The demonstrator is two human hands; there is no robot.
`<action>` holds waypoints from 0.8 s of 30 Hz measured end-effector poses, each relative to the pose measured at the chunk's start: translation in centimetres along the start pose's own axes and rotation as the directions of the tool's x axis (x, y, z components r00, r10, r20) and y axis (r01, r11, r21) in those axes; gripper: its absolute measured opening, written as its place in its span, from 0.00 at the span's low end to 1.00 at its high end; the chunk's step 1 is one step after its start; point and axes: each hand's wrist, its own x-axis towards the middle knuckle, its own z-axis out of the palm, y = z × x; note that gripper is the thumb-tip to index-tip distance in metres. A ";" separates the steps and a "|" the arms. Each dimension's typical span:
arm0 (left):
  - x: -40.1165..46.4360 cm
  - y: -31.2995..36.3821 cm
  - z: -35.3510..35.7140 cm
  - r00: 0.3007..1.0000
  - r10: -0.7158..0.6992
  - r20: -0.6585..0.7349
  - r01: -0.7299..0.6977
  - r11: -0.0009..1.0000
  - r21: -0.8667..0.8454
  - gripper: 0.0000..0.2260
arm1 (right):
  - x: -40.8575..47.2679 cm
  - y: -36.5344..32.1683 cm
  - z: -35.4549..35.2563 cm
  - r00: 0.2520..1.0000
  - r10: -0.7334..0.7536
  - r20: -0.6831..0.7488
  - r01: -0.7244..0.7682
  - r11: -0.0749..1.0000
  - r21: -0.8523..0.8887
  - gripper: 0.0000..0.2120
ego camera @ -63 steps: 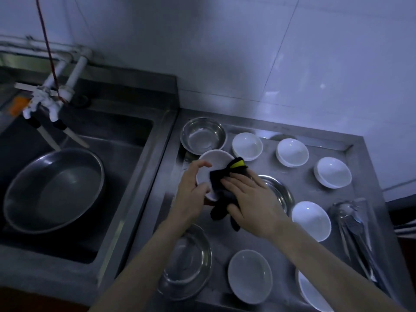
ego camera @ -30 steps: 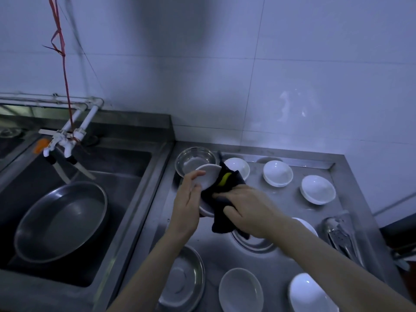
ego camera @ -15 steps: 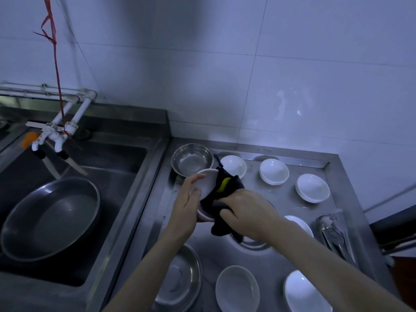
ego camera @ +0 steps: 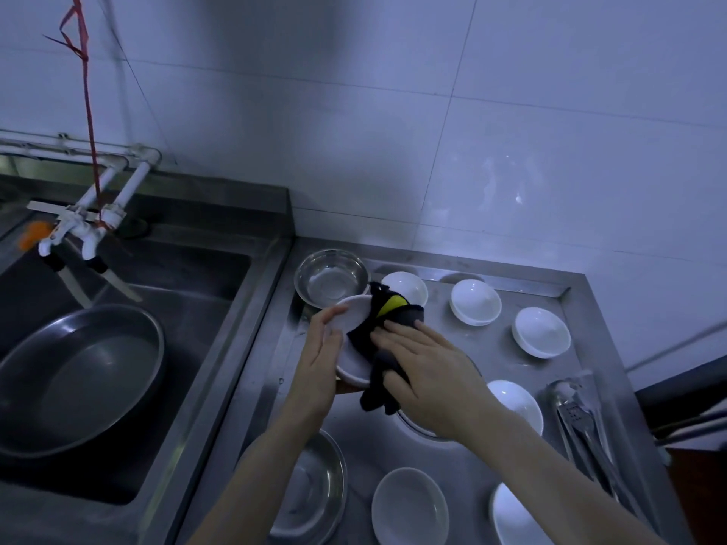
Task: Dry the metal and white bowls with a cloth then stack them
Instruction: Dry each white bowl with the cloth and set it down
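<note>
**Q:** What borders the work area, and where is there open room?

**A:** Nearest, the counter (ego camera: 464, 466) carries a metal dish (ego camera: 314, 493) at near left, a white bowl (ego camera: 410, 507) at near centre and another white bowl (ego camera: 515, 519) at near right. A bare strip of steel lies between this near row and the hands. The sink (ego camera: 212, 348) edges the counter on the left; a raised lip closes the far and right sides.

**Q:** State the held bowl's position and attitude.

**A:** The held white bowl (ego camera: 353, 316) is above the counter's left-centre, tipped on edge — its rim plane runs near-to-far and its opening faces right, toward the cloth (ego camera: 379, 348). The left hand (ego camera: 320, 357) supports the bowl from the left, fingers fairly straight along its outside. The right hand (ego camera: 423, 361) presses the dark cloth against the bowl, thumb curled around the cloth's hanging end.

**Q:** What stands nearby?

**A:** A metal bowl (ego camera: 413, 424) lies partly hidden beneath the right wrist. Tongs (ego camera: 586, 430) lie at the right. Farther off — a metal bowl (ego camera: 332, 278) at far left, then three white bowls to its right, well apart. A large pan (ego camera: 78, 375) sits in the sink.
</note>
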 end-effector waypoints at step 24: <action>-0.4 -0.2 1.7 0.991 0.000 0.137 -0.014 0.995 0.103 0.21 | 3.6 2.2 1.3 0.934 0.350 -0.075 -0.273 0.832 0.482 0.32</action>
